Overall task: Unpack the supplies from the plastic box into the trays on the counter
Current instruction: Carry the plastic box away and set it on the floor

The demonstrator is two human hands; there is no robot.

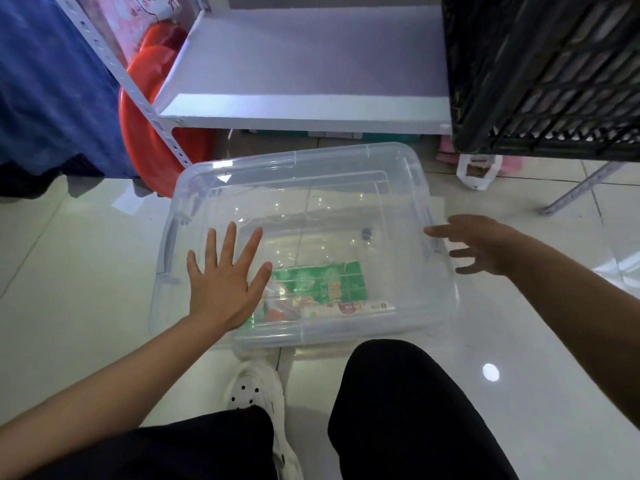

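Observation:
A clear plastic box (346, 157) stands open on the tiled floor in front of me. Inside, near its front wall, lies a green printed packet (322, 282) with a white strip along its near edge. My left hand (225, 282) hovers over the box's left part, fingers spread, holding nothing; it covers the packet's left end. My right hand (485, 247) is at the box's right rim by the handle, fingers apart and empty. Whether it touches the rim I cannot tell.
A white shelf board (311, 84) runs behind the box. A black lattice crate (547, 71) sits on it at the right. Red plastic basins (152, 109) and blue cloth (52, 81) are at the left. My knees and a white shoe (256, 386) are just in front.

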